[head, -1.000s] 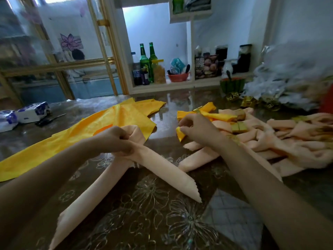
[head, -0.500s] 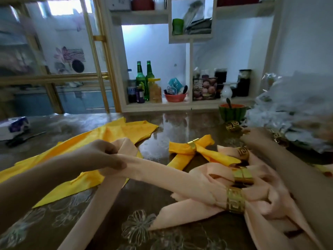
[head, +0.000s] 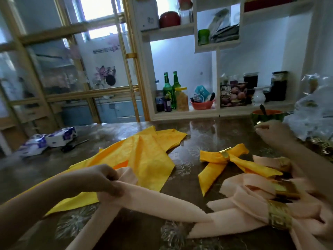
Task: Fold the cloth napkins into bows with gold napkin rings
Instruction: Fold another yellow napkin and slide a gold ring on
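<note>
While napkin [head: 162,201] in hand [head: 100,179], lettering [head: 225,91] blurred.

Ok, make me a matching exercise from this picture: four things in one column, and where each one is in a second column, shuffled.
Things:
1. peach napkin
2. yellow bow
3. tissue packs
4. green bottles

Places:
A. on the shelf
B. far left on the table
C. gripped by the left hand
D. mid-table, cinched by a gold ring

Pairs: 1-C, 2-D, 3-B, 4-A.
</note>
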{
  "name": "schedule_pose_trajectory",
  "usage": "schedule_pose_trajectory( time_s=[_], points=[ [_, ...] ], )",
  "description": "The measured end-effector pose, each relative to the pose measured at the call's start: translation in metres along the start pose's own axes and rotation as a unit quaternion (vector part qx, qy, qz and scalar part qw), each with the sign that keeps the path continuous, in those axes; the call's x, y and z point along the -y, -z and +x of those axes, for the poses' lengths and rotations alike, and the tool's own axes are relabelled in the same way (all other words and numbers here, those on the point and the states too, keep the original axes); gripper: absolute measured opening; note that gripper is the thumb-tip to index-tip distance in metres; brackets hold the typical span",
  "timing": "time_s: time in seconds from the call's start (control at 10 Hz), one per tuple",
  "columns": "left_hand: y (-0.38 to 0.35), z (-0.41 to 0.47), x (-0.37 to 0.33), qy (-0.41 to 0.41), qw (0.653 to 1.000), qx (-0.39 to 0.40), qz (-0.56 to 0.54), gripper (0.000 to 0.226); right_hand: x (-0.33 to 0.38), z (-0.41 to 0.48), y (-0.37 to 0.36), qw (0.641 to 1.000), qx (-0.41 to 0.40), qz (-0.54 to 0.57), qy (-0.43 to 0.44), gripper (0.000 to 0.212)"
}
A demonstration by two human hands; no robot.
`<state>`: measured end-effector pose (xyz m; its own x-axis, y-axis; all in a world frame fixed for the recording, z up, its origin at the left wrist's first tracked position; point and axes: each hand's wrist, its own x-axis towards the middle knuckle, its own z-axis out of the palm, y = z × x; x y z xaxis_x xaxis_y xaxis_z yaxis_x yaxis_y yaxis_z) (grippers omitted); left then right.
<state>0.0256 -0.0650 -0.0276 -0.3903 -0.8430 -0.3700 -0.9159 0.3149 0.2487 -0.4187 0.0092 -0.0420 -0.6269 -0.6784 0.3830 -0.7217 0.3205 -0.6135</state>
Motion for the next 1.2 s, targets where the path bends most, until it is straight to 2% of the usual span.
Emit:
schedule_pose_trajectory(
  time_s=[0.1,0.2,0.3,0.4,0.5,0.6,0.7,0.8,0.9,1.0,1.1,1.2],
  points=[
    [-0.007,-0.020,0.003,0.019,1.000,0.010,-0.017,0.025,0.062,-0.058,0.002,0.990,0.026,0.017,0.140,0.020],
    [-0.027,-0.039,0.021,0.037,0.999,-0.010,0.030,0.042,0.107,-0.137,-0.013,0.961,0.093,-0.003,0.259,0.018],
    [-0.058,-0.055,0.016,-0.013,0.984,-0.138,0.114,0.060,0.128,-0.208,-0.039,0.922,0.050,-0.027,0.384,0.015],
    [-0.094,-0.077,-0.008,-0.139,0.967,-0.171,0.129,0.057,0.131,-0.243,-0.055,0.881,0.050,-0.041,0.469,0.030],
    [-0.122,-0.087,-0.015,-0.173,0.974,-0.125,0.079,0.055,0.132,-0.254,-0.057,0.857,0.082,-0.063,0.505,0.028],
    [-0.132,-0.089,-0.010,-0.167,0.980,-0.087,0.061,0.067,0.139,-0.253,-0.055,0.859,0.167,-0.052,0.482,0.042],
    [-0.134,-0.086,-0.010,-0.158,0.984,-0.068,0.040,0.065,0.148,-0.255,-0.056,0.864,0.187,-0.031,0.466,0.045],
    [-0.125,-0.078,-0.012,-0.158,0.982,-0.085,0.052,0.062,0.146,-0.257,-0.061,0.873,0.177,-0.015,0.454,0.037],
    [-0.104,-0.073,-0.006,-0.167,0.984,-0.057,0.036,0.062,0.138,-0.259,-0.069,0.882,0.137,-0.008,0.450,0.025],
    [-0.094,-0.067,-0.002,-0.171,0.983,-0.061,0.011,0.051,0.130,-0.261,-0.073,0.889,0.093,0.019,0.447,0.024],
    [-0.100,-0.060,-0.008,-0.141,0.983,-0.118,-0.005,0.036,0.129,-0.263,-0.074,0.900,0.094,0.068,0.421,0.024],
    [-0.114,-0.051,-0.011,-0.154,0.962,-0.226,-0.008,0.019,0.128,-0.270,-0.073,0.892,0.104,0.068,0.435,0.031]
  ],
)
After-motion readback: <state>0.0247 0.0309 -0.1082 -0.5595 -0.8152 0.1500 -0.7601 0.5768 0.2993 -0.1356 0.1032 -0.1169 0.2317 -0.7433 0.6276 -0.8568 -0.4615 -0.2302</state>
